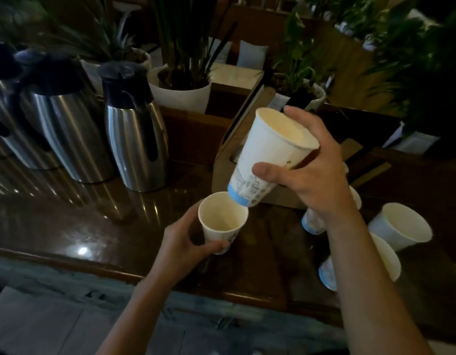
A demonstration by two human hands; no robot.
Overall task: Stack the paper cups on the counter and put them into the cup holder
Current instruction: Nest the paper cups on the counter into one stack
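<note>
No legible text on anything.

- My right hand (321,172) and forearm cover much of two cups on the counter (68,226).
- Print on the raised cup (267,160): too small to read.
- Leftmost steel jug (6,119) cut by frame edge.

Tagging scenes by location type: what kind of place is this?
Likely a self-serve drinks counter in a cafe, lobby or office. Cues: steel thermal carafes lined up on a glossy wooden counter, loose paper cups, and potted plants behind.
</note>
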